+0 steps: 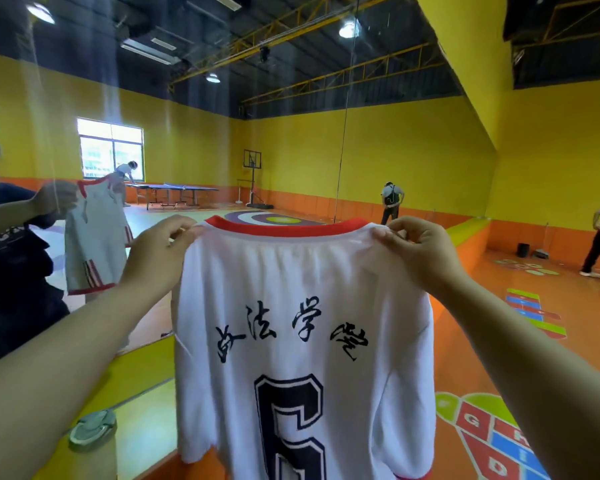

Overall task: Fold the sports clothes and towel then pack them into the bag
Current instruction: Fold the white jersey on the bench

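1. The white jersey [302, 306] hangs in the air at near centre, printed number towards the camera. Its red collar is up and its hem down, so the long axis is vertical. It looks light, soft and limp, likely to drape rather than hold shape; the shoulders seem the surest hold.
2. The left hand [156, 258] pinches the left shoulder, fingers curled.
3. The right hand [413, 254] pinches the right shoulder likewise.

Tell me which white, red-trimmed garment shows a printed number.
The jersey pinched at its shoulders by the left hand and right hand: it bears a dark 6. The smaller garment held by the person at left shows only red stripes.
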A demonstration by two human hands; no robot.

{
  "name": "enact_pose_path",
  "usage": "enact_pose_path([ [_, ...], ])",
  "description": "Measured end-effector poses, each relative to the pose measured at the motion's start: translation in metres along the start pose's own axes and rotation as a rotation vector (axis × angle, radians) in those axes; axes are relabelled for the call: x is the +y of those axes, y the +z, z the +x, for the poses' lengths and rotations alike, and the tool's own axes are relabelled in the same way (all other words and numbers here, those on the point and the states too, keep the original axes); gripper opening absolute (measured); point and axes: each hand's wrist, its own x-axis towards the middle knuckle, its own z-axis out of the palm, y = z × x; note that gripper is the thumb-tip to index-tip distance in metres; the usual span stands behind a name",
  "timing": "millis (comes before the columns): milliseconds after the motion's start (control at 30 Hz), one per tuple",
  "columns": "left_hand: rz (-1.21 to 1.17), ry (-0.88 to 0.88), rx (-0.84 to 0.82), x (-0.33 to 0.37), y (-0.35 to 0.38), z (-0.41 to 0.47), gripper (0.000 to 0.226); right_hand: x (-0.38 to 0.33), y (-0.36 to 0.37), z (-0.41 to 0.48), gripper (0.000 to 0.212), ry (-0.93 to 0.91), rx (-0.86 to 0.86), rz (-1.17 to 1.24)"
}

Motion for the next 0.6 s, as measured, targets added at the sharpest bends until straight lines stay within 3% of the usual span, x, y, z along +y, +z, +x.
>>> enact_pose_path([
  [133, 0.012, 0.036, 0.106, 0.004, 0.010, -0.001, 0.024, -0.004, -0.003, -0.007, 0.017, -0.038, -0.056, 0.094],
  [267, 0.081, 0.270, 0.171, 0.009, 0.007, -0.001, 0.024, -0.003, -0.009, -0.010, 0.014, -0.014, -0.012, 0.225],
  [367, 0.219, 0.427, 0.113, 0.007, -0.002, 0.004, 0.026, 0.001, -0.016, -0.011, 0.013, 0.007, 0.046, 0.281],
  [467, 0.271, 0.467, 0.046, 0.004, -0.009, 0.007, 0.036, 0.005, -0.020, -0.012, 0.025, 0.021, 0.072, 0.263],
  [600, 0.249, 0.426, 0.051, -0.001, -0.018, 0.013, 0.035, 0.006, -0.019, -0.014, 0.022, -0.019, 0.024, 0.196],
])
